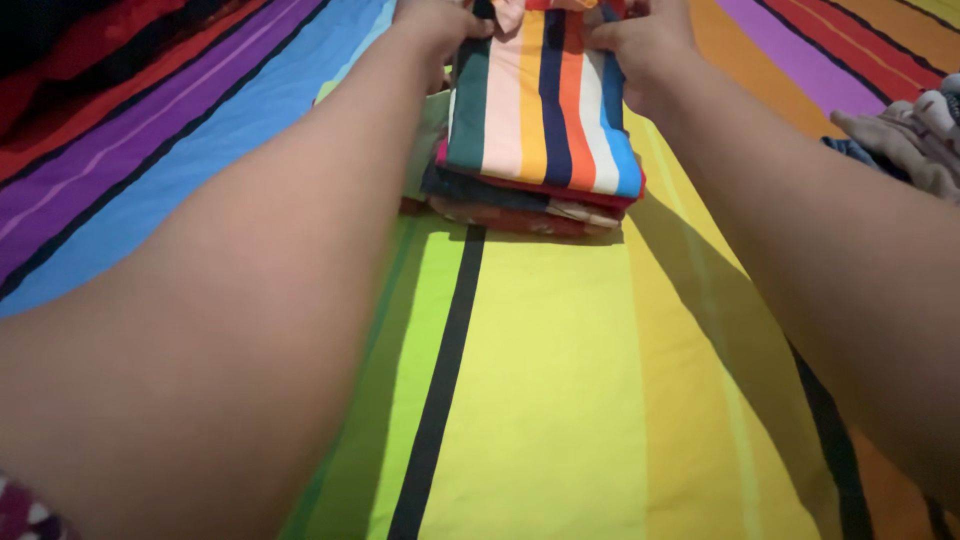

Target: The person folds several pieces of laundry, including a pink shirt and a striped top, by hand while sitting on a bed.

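The left hand and right hand each pinch a far edge of the striped folded cloth atop a pile of clothes on the bed sheet. Best keep edges square; open sheet lies nearer, loose clothes at right

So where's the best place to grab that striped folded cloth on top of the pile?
Probably by its two long side edges, one hand from each side. The striped folded cloth lies flat on the stack of folded clothes, its sides overhanging slightly; the left hand and right hand already sit there.
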